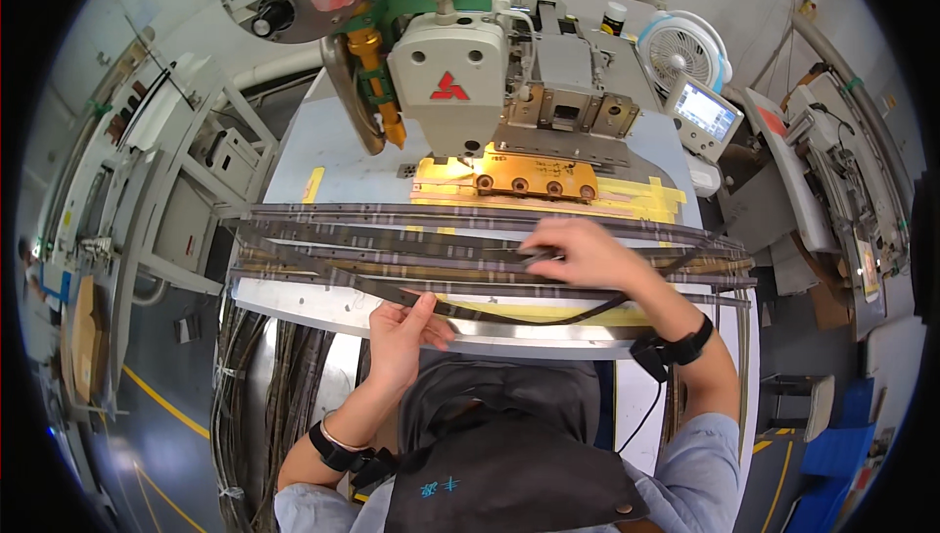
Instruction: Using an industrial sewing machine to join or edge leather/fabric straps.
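Pinching dark strips [509,320], both hands [403,329] [573,251] sit apart, one strip bowing below the right

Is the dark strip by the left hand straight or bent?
Bent: right of the left hand, the dark strip dips in a curve, then rises again.

single head-worn fisheye view, looking down and forward, close above the worktable [352,166]
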A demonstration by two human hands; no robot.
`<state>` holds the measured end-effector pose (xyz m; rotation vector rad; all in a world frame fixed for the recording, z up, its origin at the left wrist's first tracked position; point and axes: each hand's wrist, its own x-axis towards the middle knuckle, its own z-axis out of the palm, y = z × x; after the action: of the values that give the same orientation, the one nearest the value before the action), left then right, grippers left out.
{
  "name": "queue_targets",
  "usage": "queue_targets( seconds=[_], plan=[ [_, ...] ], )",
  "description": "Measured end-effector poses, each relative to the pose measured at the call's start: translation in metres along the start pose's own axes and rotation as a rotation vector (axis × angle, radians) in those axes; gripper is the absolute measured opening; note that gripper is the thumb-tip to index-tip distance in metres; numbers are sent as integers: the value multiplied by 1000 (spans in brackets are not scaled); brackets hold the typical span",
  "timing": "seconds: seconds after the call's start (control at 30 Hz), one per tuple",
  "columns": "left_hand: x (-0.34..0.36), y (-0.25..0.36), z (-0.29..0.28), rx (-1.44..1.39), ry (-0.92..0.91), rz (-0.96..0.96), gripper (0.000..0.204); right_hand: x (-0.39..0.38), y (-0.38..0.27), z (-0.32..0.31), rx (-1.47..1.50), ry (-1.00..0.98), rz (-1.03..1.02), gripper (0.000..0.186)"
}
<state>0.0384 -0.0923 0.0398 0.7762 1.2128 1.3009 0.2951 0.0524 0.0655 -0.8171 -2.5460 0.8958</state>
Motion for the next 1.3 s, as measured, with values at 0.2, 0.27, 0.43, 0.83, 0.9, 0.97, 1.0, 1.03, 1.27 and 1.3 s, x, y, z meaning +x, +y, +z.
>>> queue_targets(
  seconds=[0.2, 0.27, 0.43, 0.83, 0.9, 0.97, 1.0, 1.03, 1.27, 1.3],
  plan=[
    [2, 16, -31, 238, -167, -391, 44, -48, 53, -48, -398, 161, 512, 29],
    [9, 23, -37, 467, -197, -382, 38, -53, 66, -48, -290, 212, 469, 31],
    [54, 33, -47, 986, 91, 530, 20, -56, 93, -61, -137, 183, 429, 22],
    [128, 28, -104, 1744, 244, 564, 54, -83, 96, -75, -343, 295, 387, 25],
    [130, 24, -99, 1675, 180, 579, 60, -93, 99, -82, -350, 323, 368, 22],
    [132, 24, -98, 1710, 145, 516, 64, -103, 105, -90, -398, 325, 396, 23],
    [133, 25, -98, 1726, 113, 541, 65, -107, 108, -92, -404, 318, 375, 23],
    [133, 26, -98, 1748, 69, 535, 66, -112, 110, -94, -388, 342, 388, 22],
    [142, 29, -107, 1829, 165, 457, 81, -123, 118, -99, -383, 372, 408, 22],
    [145, 29, -109, 1835, 164, 439, 81, -122, 119, -99, -386, 375, 417, 23]
  ],
)
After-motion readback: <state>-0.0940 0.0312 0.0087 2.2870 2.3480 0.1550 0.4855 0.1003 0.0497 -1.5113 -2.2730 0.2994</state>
